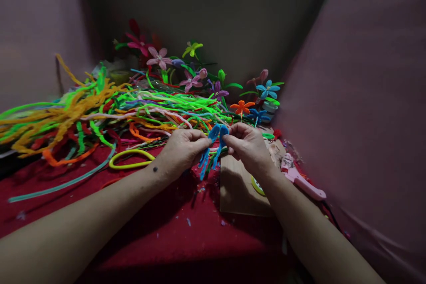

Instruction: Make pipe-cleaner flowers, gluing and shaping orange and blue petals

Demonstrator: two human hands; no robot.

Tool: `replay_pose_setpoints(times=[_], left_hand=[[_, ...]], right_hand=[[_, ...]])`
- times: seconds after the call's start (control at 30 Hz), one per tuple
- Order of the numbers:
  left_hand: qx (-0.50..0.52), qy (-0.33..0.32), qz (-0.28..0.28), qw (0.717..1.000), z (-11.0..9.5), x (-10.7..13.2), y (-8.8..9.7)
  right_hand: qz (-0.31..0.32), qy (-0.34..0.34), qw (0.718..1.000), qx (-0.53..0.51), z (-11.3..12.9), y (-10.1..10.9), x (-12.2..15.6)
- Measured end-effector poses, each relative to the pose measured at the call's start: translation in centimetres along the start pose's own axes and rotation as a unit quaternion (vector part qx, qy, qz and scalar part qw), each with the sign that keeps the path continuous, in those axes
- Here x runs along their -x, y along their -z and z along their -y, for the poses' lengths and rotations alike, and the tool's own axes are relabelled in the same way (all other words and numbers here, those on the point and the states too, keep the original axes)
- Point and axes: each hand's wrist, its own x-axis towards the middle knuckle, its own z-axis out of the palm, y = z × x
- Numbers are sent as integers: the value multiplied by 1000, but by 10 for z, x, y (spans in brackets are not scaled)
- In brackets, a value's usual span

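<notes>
Between my two hands, above the red cloth, is a piece made of blue pipe cleaners (214, 133), bent into two loops at the top with loose ends hanging below. My left hand (188, 148) pinches its left loop between thumb and fingertips. On the other side my right hand (246, 142) is closed the same way on the right loop. Some dark green strands show among the hanging blue ends. Just behind my right hand stand an orange pipe-cleaner flower (242, 107) and a dark blue one (257, 116).
A large heap of coloured pipe cleaners (159, 106) spreads over the left and back of the red cloth (186, 239). More finished flowers (159, 57) stand behind it. A brown board (239, 195) lies under my right hand, with a pink glue gun (304, 182) to its right.
</notes>
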Motion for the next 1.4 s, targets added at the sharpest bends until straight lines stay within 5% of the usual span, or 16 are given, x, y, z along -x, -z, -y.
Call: replay_pose_setpoints(times=[1.4], left_hand=[[-46, -27, 15, 998, 1, 3, -3]], right_hand=[[0, 1, 998, 57, -2, -4, 8]])
